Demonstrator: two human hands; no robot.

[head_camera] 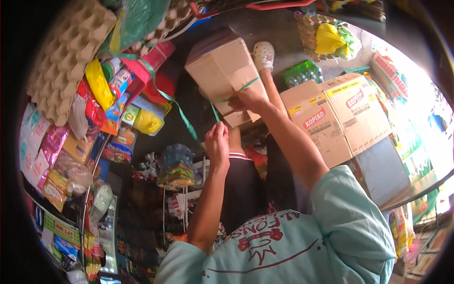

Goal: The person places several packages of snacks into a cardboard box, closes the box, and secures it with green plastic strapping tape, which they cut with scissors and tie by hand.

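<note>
A plain brown cardboard box (pixel 216 64) is in front of my legs, beside my foot in a white clog (pixel 264 56). A green plastic strap (pixel 251 83) crosses the face of the box toward me. My right hand (pixel 247 100) is at that face with its fingers curled on the strap. Nearer my body, my left hand (pixel 217 137) pinches another stretch of the strap, which rises from the fist to the box. A longer loose length of green strap (pixel 173 103) hangs to the left, apart from the box. The undersides of both hands are hidden.
Two Kopiko cartons (pixel 337 117) stand at the right, near green-tinted bottles (pixel 304 73). Egg trays (pixel 72 60) and a crowded shelf of packets (pixel 103 96) fill the left. A white wire rack (pixel 184 202) stands left of my legs. Another egg-tray stack (pixel 308 35) lies beyond.
</note>
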